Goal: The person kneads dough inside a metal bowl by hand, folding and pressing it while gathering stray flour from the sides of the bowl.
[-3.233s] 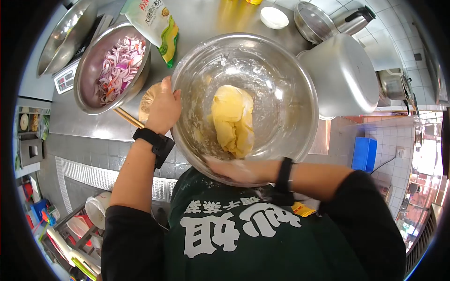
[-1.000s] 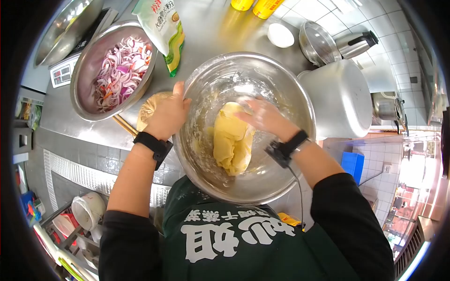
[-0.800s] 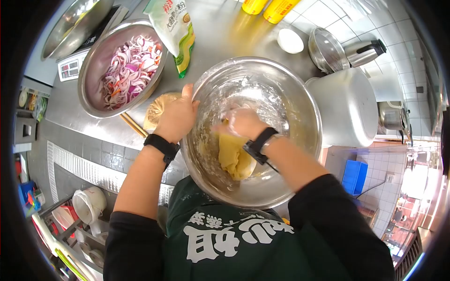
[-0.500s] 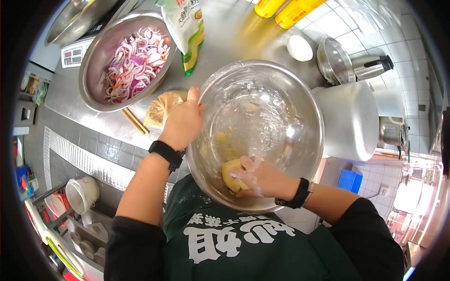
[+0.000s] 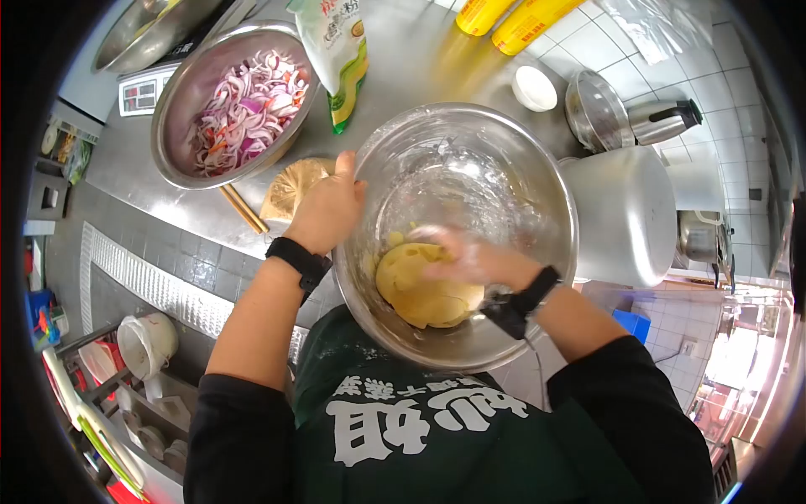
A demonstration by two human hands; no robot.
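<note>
A large steel mixing bowl (image 5: 537,189) sits at the near edge of the metal counter, its inner wall smeared with white flour. My left hand (image 5: 326,206) grips the left rim, thumb lying along the edge. Low in the bowl rests a yellow lump of dough (image 5: 416,294), rounded and flattened, with a few small yellow bits beside it. Over the dough's upper right is my right hand (image 5: 483,256), floury and smeared by motion, so its fingers cannot be made out.
Left on the counter stand a bowl of sliced red onions (image 5: 172,134), a flour bag (image 5: 340,59), a tied bag of brown powder (image 5: 294,186) and wooden sticks (image 5: 243,208). On the right are a tall pot (image 5: 621,218), a white bowl (image 5: 534,88) and a kettle (image 5: 659,122).
My right hand has moved up and right from the dough's near side. The dough now shows as a wider, flatter lump. My left hand stays on the rim.
</note>
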